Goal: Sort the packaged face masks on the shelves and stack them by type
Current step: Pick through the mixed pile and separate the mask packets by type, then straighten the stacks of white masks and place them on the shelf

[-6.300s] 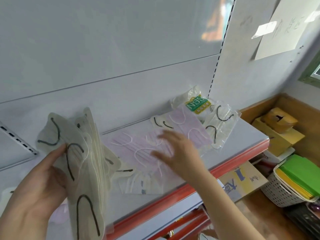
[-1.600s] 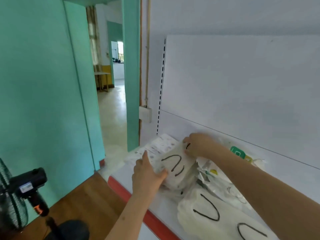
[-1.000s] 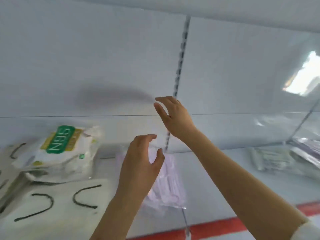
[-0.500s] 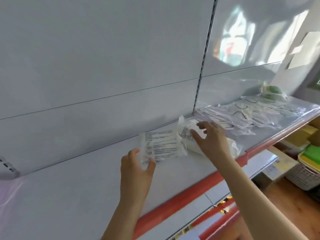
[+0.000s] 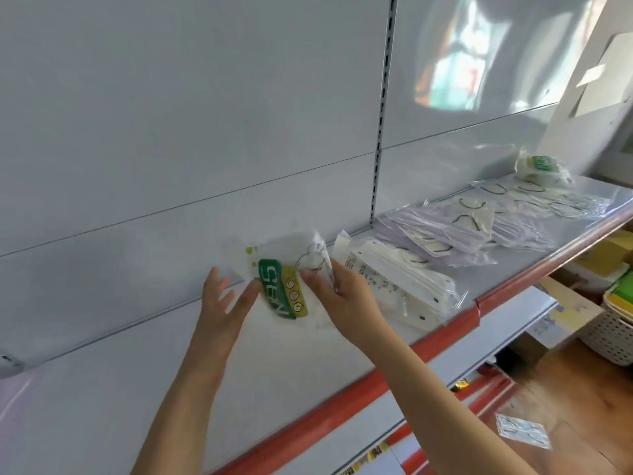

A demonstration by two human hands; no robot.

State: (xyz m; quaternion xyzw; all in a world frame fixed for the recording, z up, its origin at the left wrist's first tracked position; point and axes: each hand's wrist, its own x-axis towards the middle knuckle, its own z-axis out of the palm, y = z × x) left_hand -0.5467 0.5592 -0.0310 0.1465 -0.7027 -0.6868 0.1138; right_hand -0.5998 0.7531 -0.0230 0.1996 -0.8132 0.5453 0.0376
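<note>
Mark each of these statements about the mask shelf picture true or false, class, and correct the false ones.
1. The right hand grips the white mask packet with the green N95 label. True.
2. The left hand is clenched in a fist. False: its fingers are spread open beside the packet.
3. The lilac masks in clear wrap lie to the right of the hands on the grey shelf with the red front edge. True.
4. All mask packets are on the shelf. False: one clear printed packet lies on the wooden floor.
5. A second green-labelled packet sits at the far right of the shelf. True.
</note>
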